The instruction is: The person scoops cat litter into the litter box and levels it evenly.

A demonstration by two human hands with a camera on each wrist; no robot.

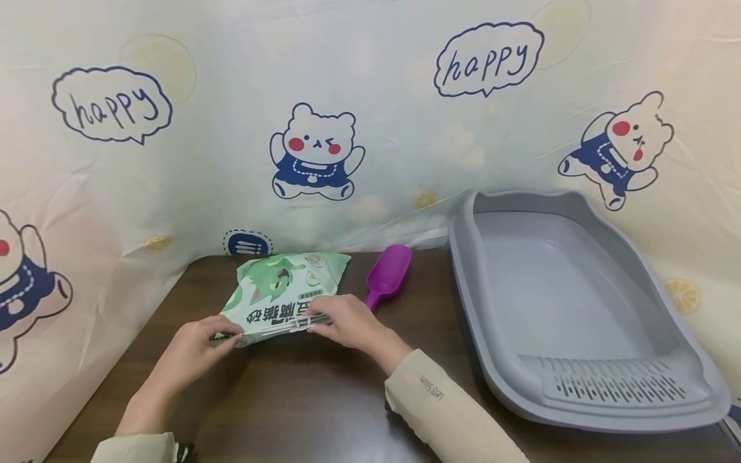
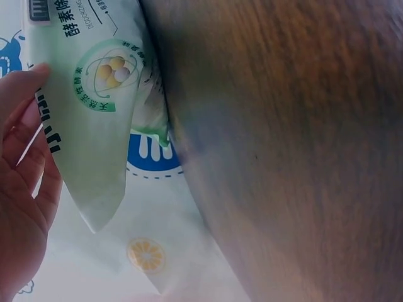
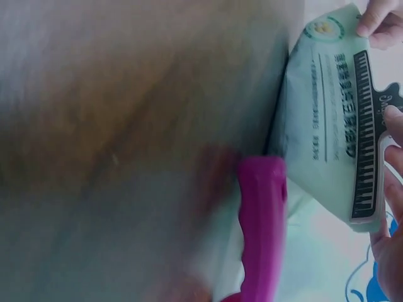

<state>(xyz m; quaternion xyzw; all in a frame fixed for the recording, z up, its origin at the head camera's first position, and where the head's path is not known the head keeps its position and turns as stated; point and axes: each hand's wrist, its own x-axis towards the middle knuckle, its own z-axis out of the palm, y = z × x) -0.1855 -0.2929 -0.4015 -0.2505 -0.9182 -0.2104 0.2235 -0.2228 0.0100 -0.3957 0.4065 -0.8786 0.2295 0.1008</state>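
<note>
A green and white cat litter bag [image 1: 283, 283] lies on the table, a cartoon cat printed on its upper face. My left hand [image 1: 199, 344] pinches the left end of the bag's near edge between thumb and fingers. Farther right along that same edge, my right hand [image 1: 347, 325] grips the flattened strip with its thumb below and fingers above. In the left wrist view, the thumb of the left hand [image 2: 25, 182] presses on the bag [image 2: 94, 157]. The right wrist view shows a dark piano-key print [image 3: 365, 138] along the held edge, with the right hand [image 3: 391, 207] beside it.
A purple litter scoop [image 1: 389, 270] lies just right of the bag, its handle partly behind my right hand. The large grey litter box [image 1: 469, 289] with a slotted front ledge stands at the right. A printed cloth [image 1: 393, 161] hangs behind the brown table [image 1: 278, 399].
</note>
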